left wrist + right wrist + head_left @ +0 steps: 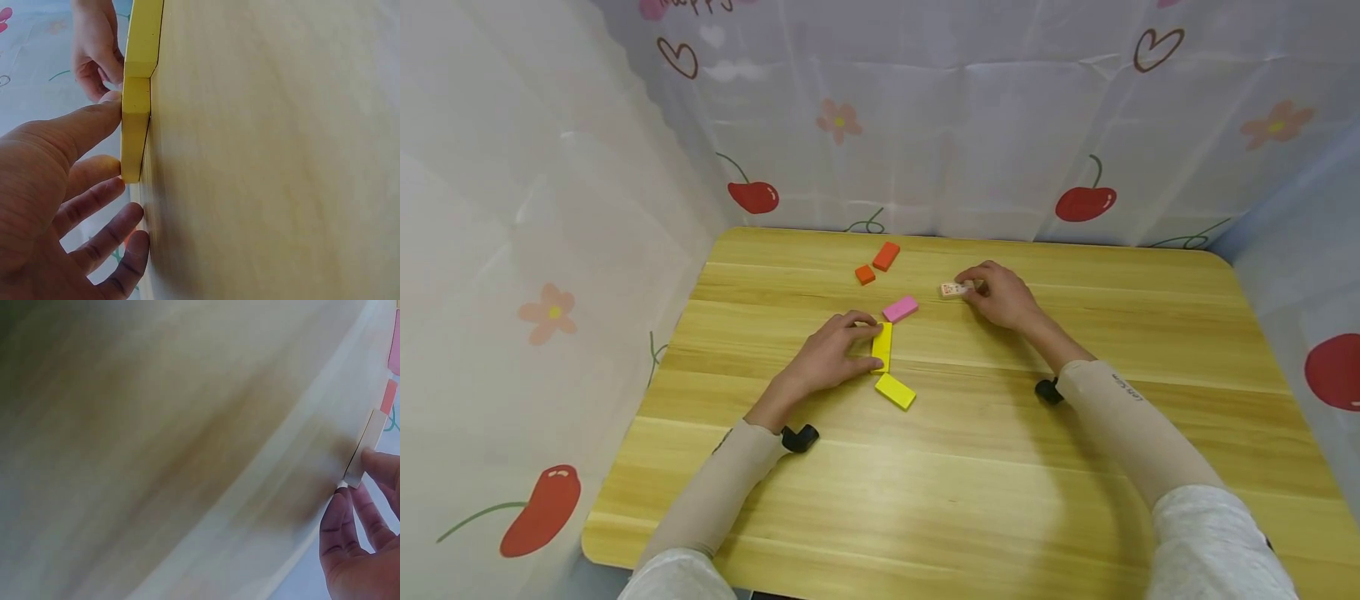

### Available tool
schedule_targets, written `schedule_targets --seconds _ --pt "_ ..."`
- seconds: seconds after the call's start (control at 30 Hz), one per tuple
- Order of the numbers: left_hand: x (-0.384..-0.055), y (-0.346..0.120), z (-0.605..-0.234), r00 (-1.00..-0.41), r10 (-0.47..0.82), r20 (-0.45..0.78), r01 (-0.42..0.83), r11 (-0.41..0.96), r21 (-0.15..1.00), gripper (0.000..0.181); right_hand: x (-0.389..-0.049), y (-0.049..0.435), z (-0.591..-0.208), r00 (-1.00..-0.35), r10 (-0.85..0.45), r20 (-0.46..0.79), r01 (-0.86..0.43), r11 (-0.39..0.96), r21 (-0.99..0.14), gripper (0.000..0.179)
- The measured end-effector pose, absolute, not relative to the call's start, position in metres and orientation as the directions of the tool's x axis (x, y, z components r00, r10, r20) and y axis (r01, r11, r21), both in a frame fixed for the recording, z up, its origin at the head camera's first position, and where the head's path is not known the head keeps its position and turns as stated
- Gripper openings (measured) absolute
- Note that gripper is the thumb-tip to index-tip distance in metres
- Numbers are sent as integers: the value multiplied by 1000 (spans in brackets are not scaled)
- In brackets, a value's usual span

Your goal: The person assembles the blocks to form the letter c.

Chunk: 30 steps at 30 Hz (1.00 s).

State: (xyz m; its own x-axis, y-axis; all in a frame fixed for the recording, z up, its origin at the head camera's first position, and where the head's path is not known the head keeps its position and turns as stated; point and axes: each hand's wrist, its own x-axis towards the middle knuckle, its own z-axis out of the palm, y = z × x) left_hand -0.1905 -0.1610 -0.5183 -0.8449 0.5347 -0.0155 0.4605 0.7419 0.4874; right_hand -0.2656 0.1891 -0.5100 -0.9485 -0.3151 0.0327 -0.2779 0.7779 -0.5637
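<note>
My left hand (pixel 832 350) rests its thumb and index fingertips on a flat yellow block (pixel 883 346). In the left wrist view those two fingertips lie on the block's upper face (pixel 132 131), and the other fingers are spread loosely beside it. A second yellow block (pixel 895 392) sits at an angle off its near end. Farther right, my right hand (pixel 1002 296) pinches a small whitish block with red printing (pixel 952 289) by its right end. In the right wrist view this block (pixel 369 440) is low over the wooden tabletop, its far end uncovered.
A pink block (pixel 900 309) lies just beyond the held-down yellow one. Behind it are an orange-red block (pixel 886 256) and a smaller orange block (pixel 865 274). The wooden table (pixel 962 500) backs onto a printed curtain (pixel 925 150).
</note>
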Motion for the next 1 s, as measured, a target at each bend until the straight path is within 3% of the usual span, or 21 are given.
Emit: schedule_targets --seconds 1.0 --pt "-190 -161 -517 -845 535 -23 458 744 487 65 -264 174 -510 -937 -348 25 -295 754 -587 30"
